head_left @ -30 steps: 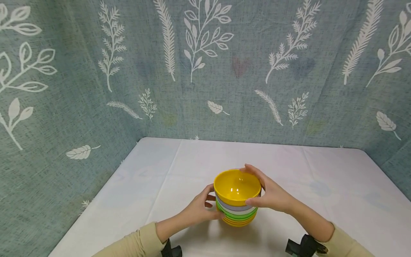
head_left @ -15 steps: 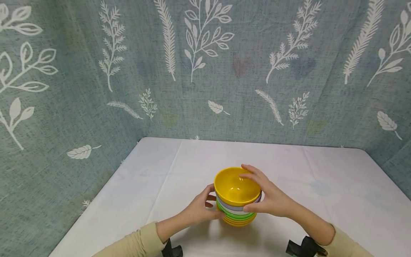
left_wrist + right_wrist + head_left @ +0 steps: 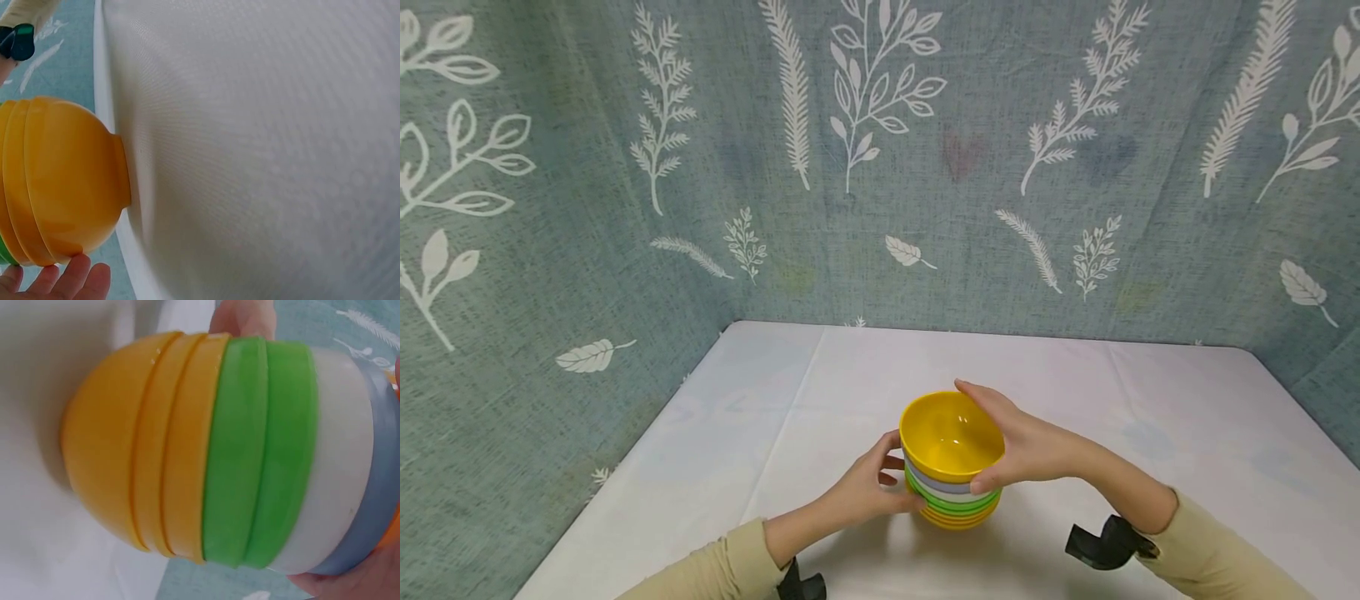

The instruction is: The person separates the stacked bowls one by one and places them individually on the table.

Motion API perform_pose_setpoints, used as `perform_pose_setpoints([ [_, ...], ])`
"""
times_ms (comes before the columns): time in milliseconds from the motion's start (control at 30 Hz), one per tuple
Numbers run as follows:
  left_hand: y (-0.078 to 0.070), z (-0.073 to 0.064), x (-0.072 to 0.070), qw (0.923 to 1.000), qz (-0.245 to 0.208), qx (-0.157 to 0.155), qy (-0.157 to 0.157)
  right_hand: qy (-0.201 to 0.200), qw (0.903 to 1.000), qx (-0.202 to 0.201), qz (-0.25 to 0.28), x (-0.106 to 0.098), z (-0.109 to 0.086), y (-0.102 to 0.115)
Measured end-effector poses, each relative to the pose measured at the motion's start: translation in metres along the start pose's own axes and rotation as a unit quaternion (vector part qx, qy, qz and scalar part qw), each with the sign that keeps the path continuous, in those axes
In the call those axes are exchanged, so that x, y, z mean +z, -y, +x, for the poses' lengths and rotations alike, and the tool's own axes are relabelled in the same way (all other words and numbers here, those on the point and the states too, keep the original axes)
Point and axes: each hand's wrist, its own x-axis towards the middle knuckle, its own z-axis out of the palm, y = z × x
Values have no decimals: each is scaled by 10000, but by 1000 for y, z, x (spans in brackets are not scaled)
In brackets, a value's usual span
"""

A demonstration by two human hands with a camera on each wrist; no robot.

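Note:
A stack of nested bowls stands upright near the front of the table, its orange foot (image 3: pixel 125 169) right at the white cloth. On top is a yellow bowl (image 3: pixel 947 437) with a bare inside. Under it come a grey bowl (image 3: pixel 369 519), a white bowl (image 3: pixel 337 462), green bowls (image 3: pixel 256 456) and orange bowls (image 3: pixel 169 450). My left hand (image 3: pixel 857 487) grips the stack's left side, fingers behind and thumb at the lower front. At the right, my right hand (image 3: pixel 1037 446) holds the upper bowls, fingers along the far rim and thumb (image 3: pixel 988 479) in front.
White cloth (image 3: pixel 835 375) covers the table, which reaches back to a grey-green curtain (image 3: pixel 880 283) with white leaf prints. A black strap mount (image 3: pixel 1105 546) sits on the right wrist, another mount (image 3: pixel 801 583) on the left.
My right hand has moved slightly left and closer around the upper rim; its fingers shifted from over the bowl's inside to the far edge. My left hand and the stack stay almost still.

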Motion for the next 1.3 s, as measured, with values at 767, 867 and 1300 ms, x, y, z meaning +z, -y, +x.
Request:
perform_pose_setpoints([
  [767, 0, 0, 0, 10000, -18, 44, 57, -192, 9994, -167, -233, -4, 2, 5],
  [867, 2, 0, 0, 10000, -9, 56, 69, -333, 9993, -132, -132, -8, 2, 6],
  [1300, 4, 0, 0, 9999, -12, 133, -46, -804, 9958, -116, -421, -29, -7, 10],
])
